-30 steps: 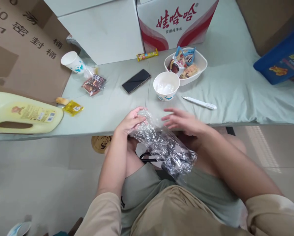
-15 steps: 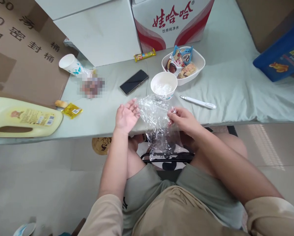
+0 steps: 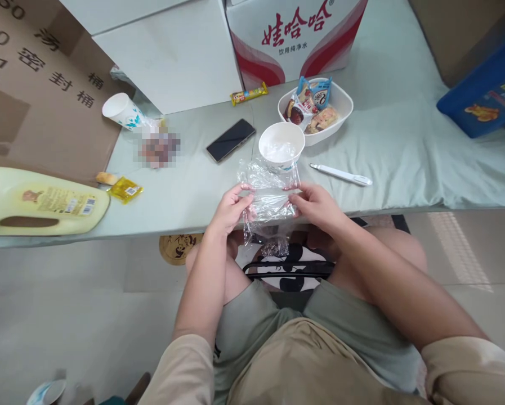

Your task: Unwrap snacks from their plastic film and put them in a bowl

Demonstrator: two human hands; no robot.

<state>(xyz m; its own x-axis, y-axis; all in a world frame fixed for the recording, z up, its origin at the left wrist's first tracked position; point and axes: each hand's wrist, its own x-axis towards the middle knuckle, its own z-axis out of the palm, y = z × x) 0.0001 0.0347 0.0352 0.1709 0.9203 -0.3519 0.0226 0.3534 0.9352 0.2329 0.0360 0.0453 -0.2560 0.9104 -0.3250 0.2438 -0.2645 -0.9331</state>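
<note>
A crinkled sheet of clear plastic film [image 3: 271, 205], perhaps a bag, is stretched between my two hands at the table's front edge. My left hand [image 3: 231, 208] pinches its left side between thumb and fingers. On the opposite side my right hand [image 3: 317, 205] grips it the same way. The lower part of the film hangs over the edge above my lap. Just beyond it stands a white paper bowl [image 3: 282, 140] with some clear plastic inside. A white utility knife [image 3: 340, 174] lies to the right of the bowl.
An oval white bowl [image 3: 340, 112] holds wrapped snacks. Left of the bowls lies a phone [image 3: 231, 140], with a yellow snack packet [image 3: 249, 94] behind it. A paper cup [image 3: 123, 111] lies tipped at left, near a pale yellow jug [image 3: 45, 202]. Cartons [image 3: 298, 42] line the back.
My left hand was open beside the film; now it has closed on the film's left side. The film is drawn flatter between both hands.
</note>
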